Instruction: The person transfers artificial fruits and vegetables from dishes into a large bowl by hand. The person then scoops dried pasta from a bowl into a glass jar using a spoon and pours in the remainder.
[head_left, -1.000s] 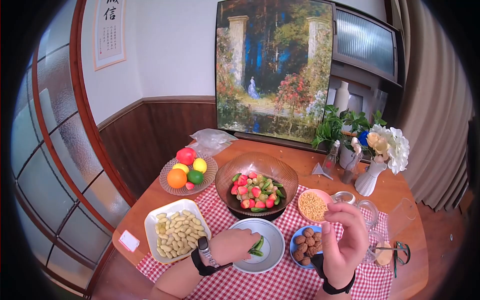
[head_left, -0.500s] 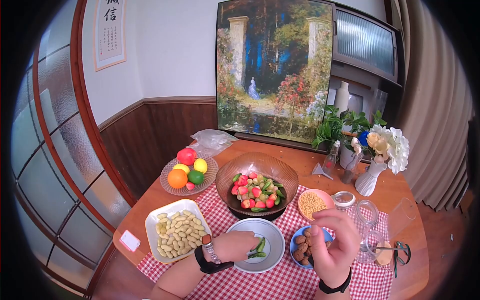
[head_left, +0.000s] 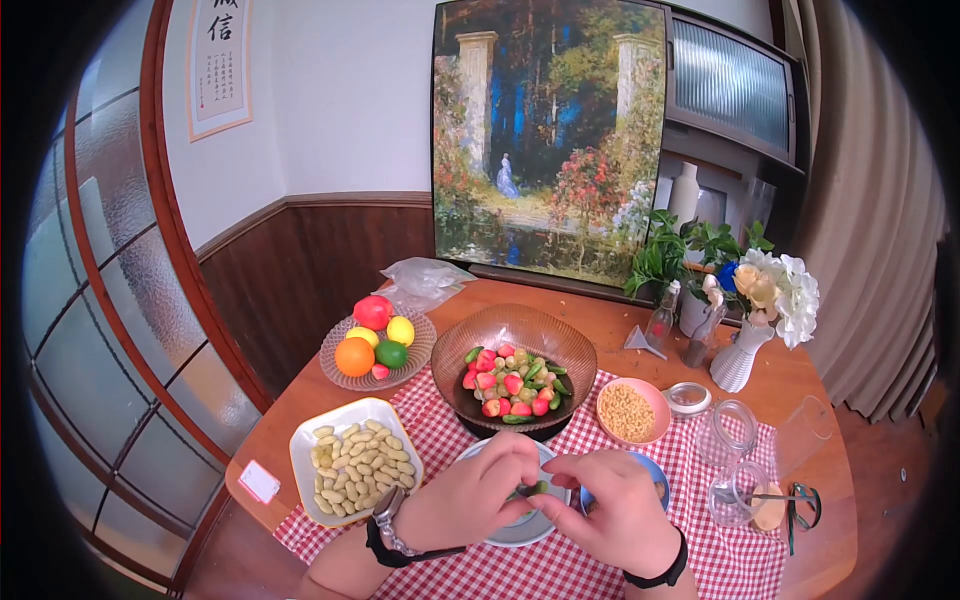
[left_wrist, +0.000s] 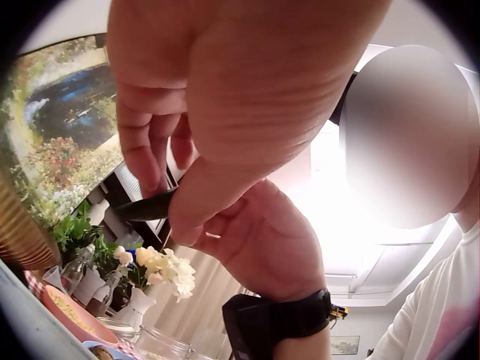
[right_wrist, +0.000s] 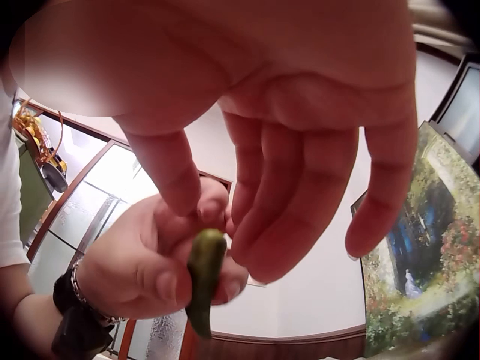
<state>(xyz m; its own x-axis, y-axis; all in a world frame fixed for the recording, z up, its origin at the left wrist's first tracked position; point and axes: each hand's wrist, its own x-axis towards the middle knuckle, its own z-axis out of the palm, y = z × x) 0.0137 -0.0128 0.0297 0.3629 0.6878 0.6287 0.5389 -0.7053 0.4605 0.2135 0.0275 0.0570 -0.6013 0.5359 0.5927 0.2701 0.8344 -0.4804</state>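
Observation:
A small green chili pepper [right_wrist: 204, 283] is pinched between the thumb and fingers of my left hand [head_left: 478, 492], its tapered end pointing down in the right wrist view. My right hand [head_left: 618, 508] comes in from the other side, thumb and fingers spread apart close to the pepper's blunt end, gripping nothing. Both hands hover over the white plate [head_left: 545, 452], whose middle they mostly hide. Beyond the plate stands a brown glass bowl [head_left: 455, 345] with cut red fruit [head_left: 490, 408], pale green grapes and more green pieces.
Left of the hands is a white dish [head_left: 303, 432] of peanuts [head_left: 358, 460]. A blue plate [head_left: 652, 462], partly covered by the right hand, and a pink bowl [head_left: 665, 410] of yellow kernels stand right. Glass jars [head_left: 735, 495], a fruit plate [head_left: 327, 368] and a flower vase [head_left: 735, 365] surround them.
My left hand has lifted a chili pepper from the plate. The right hand has come down and left, from above the blue plate to beside the left hand.

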